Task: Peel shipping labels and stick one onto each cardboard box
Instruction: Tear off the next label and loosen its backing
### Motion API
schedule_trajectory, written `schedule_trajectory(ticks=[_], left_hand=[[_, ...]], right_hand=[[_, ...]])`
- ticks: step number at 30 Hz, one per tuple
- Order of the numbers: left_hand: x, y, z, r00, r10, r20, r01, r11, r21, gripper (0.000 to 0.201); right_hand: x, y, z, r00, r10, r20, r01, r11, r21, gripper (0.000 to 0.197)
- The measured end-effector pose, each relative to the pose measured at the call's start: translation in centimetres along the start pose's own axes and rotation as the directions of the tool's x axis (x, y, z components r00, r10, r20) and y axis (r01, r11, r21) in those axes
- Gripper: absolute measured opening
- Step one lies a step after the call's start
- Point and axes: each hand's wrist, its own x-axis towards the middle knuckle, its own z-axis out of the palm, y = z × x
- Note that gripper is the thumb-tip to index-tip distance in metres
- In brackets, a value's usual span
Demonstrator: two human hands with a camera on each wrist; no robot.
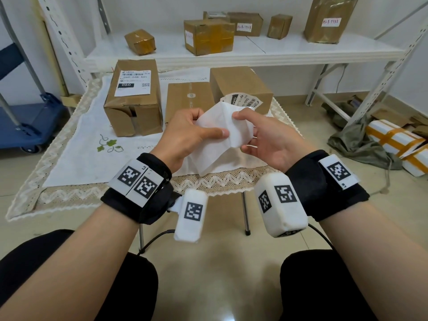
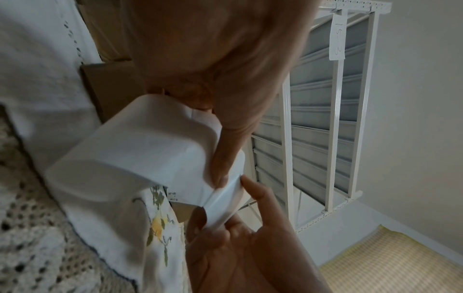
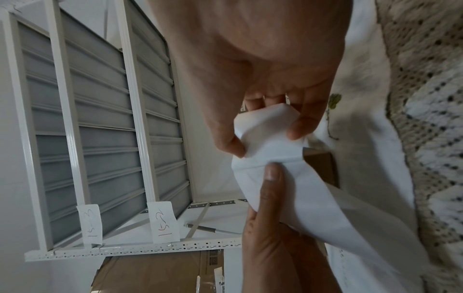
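Observation:
Above the table's front, both hands hold a white label strip [image 1: 214,156] [image 2: 150,154] [image 3: 270,142]. My left hand [image 1: 201,128] pinches its folded edge between thumb and fingers. My right hand [image 1: 243,133] grips the other side, thumb on top. A printed label end [image 1: 245,100] curls up behind the hands. Three cardboard boxes stand on the table: a tall left box [image 1: 136,117] bearing a label [image 1: 133,83], a flat middle box [image 1: 187,98], and a bare right box [image 1: 240,84].
A white lace-edged cloth [image 1: 76,144] covers the small table. The white shelf [image 1: 254,52] behind holds several taped boxes. A blue cart [image 1: 27,121] stands at the left. White parcels with orange tape [image 1: 393,140] lie on the floor at the right.

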Motion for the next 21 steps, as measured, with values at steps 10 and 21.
schedule_trajectory(ticks=[10, 21], left_hand=[[-0.16, 0.32, -0.02, 1.000, 0.007, -0.025, -0.007, 1.000, -0.014, 0.038], [-0.09, 0.55, 0.15, 1.000, 0.019, 0.012, -0.019, 1.000, 0.002, 0.038]], right_hand=[[0.06, 0.11, -0.18, 0.990, -0.087, 0.114, 0.098, 0.991, -0.092, 0.032], [0.42, -0.44, -0.98, 0.989, -0.125, 0.077, 0.136, 0.980, -0.145, 0.041]])
